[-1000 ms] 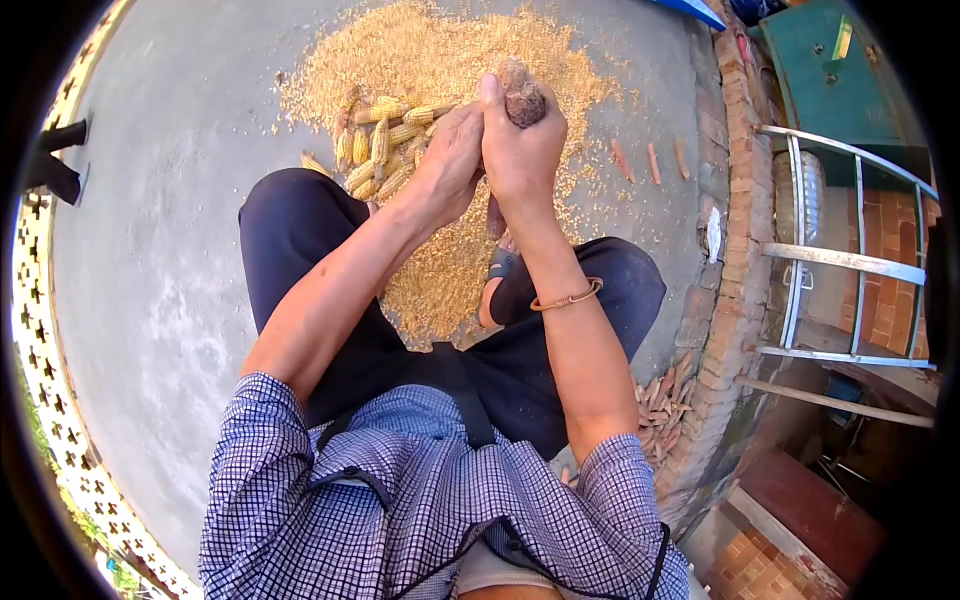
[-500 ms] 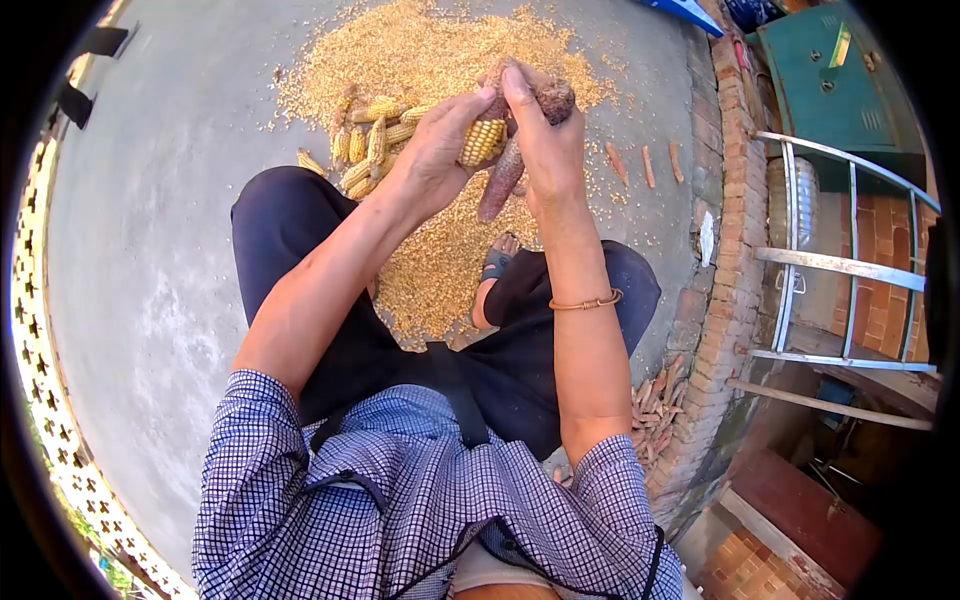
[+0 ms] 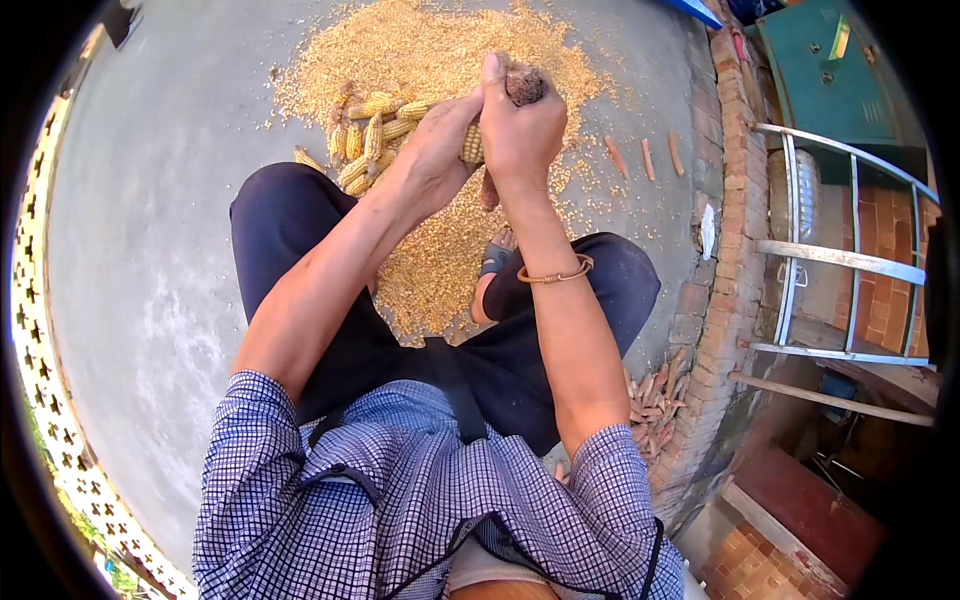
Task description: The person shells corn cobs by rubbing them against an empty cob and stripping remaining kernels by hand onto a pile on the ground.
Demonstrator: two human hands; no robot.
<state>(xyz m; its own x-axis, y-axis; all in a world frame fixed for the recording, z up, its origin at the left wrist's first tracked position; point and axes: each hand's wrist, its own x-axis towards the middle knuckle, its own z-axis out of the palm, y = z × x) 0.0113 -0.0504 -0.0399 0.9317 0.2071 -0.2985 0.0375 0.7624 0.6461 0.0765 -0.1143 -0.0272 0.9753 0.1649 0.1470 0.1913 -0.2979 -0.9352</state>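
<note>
Both hands meet above the loose yellow kernels (image 3: pixel 430 270). My left hand (image 3: pixel 437 150) is wrapped round a partly shelled corn ear (image 3: pixel 472 146), whose yellow kernels show between the hands. My right hand (image 3: pixel 523 135) is closed round a reddish-brown bare cob (image 3: pixel 525 86), its end sticking out past the thumb. The lower end of a cob (image 3: pixel 490 190) shows beneath the hands. Left of them lies a pile of unshelled ears (image 3: pixel 374 138). How the cob and ear touch is hidden by the fingers.
Kernels spread over the grey concrete floor (image 3: pixel 160 250). Several bare cobs (image 3: pixel 655 410) are heaped by the low brick edge (image 3: pixel 735 250) at right, with a few others (image 3: pixel 647 162) farther up. A metal ladder-like frame (image 3: pixel 840 256) and a green cabinet (image 3: pixel 825 75) stand beyond.
My hands came apart slightly half a second ago, showing the ear and cobs, and are now pressed together again. The dark legs at the upper left have moved toward the view's edge.
</note>
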